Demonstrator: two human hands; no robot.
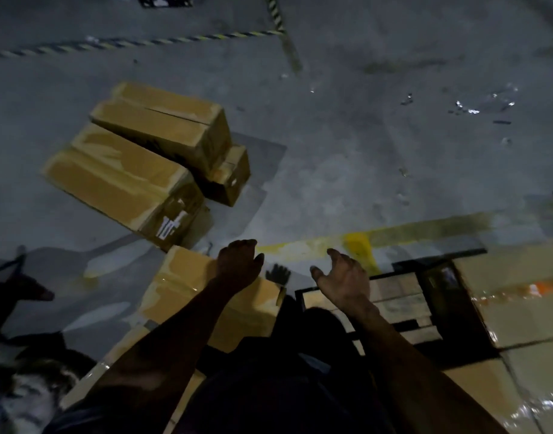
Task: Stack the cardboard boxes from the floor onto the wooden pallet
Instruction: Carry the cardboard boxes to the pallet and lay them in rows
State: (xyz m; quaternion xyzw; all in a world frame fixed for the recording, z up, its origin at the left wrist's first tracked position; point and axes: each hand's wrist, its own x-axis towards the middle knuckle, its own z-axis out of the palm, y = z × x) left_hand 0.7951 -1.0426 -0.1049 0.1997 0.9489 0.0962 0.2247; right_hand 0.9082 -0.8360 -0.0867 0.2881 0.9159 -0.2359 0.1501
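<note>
Grey concrete floor (347, 158) fills view. Cardboard boxes (137, 158) lie on it at ten o'clock; one more box (181, 277) under left arm. Pallet (403, 308) at four o'clock. Left hand (237, 266), right hand (344, 281): both spread, empty.

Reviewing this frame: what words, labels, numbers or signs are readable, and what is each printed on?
None can be read.
White markings on the end of the nearest floor box: blurred, unreadable.
Pale label on the dark item by the pallet boxes: too small to read.
Orange patch on the wrapped box: no legible text.
</note>
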